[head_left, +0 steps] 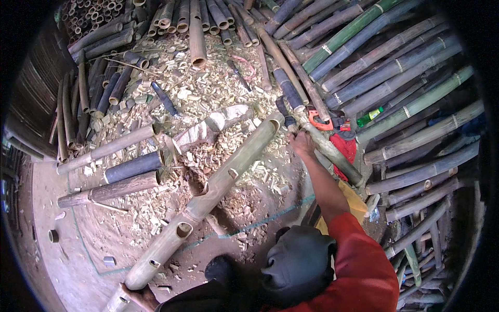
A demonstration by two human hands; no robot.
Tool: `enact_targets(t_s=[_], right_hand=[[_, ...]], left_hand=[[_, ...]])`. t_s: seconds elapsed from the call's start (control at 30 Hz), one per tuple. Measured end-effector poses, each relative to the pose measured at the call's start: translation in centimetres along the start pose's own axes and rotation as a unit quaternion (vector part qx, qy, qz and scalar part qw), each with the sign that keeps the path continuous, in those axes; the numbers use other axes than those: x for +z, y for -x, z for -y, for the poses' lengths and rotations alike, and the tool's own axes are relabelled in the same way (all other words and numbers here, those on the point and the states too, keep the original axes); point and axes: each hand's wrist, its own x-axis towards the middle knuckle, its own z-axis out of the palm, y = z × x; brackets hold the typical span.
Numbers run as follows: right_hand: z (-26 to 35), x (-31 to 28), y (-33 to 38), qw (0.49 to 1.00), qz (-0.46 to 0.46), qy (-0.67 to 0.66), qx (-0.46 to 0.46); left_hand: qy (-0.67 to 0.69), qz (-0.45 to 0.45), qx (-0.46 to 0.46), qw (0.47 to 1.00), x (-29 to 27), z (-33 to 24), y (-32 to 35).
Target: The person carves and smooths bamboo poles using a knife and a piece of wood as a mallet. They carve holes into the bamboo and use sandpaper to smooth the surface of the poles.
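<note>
Showing two bare hands at work above a floor strewn with pale wood chips (182,57), the view reads from left to right as follows. At far left, a short, hollow bamboo ring (53,235) stands on the floor, near three cut bamboo lengths lying side by side, the middle one a dark blue-grey tube (134,166). The left hand (139,298) grasps the lower end of a long, pale grey-green bamboo pole (208,197), which slants from the lower left up to the centre. Several openings are cut along the pole's wall; the largest, a rounded hole (184,229), exposes a dark hollow interior, whose contents cannot be made out. Just beyond the pole lies a pale, rough-hewn log (213,127) among the chips. Right of the pole's upper end, the right hand (302,143) reaches down with fingers bent; whether it is clenched upon anything cannot be told. Just beside it are a thinner bamboo pole (332,153) and a saw with an orange handle (319,122). Farther right, a crumpled red cloth (344,153) lies below a green plastic bottle (370,117), tipped on its side, its contents indiscernible. Stacked bamboo poles (416,101) fill the right margin.
</note>
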Motion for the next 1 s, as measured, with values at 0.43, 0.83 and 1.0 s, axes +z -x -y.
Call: enact_targets(t_s=[0.43, 0.83, 1.0], right_hand=[[-8.0, -4.8, 12.8, 0.959, 0.219, 0.110, -0.145], [-13.7, -6.4, 17.6, 0.942, 0.281, 0.106, -0.147], [-14.0, -6.3, 18.2, 0.935, 0.295, 0.116, -0.158]], left_hand=[[-0.044, 0.056, -0.057, 0.996, 1.4, 3.8, 0.0], [-0.131, 0.116, -0.082, 0.981, 5.3, 9.0, 2.0], [-0.095, 0.140, -0.131, 0.977, 8.2, 10.5, 3.5]])
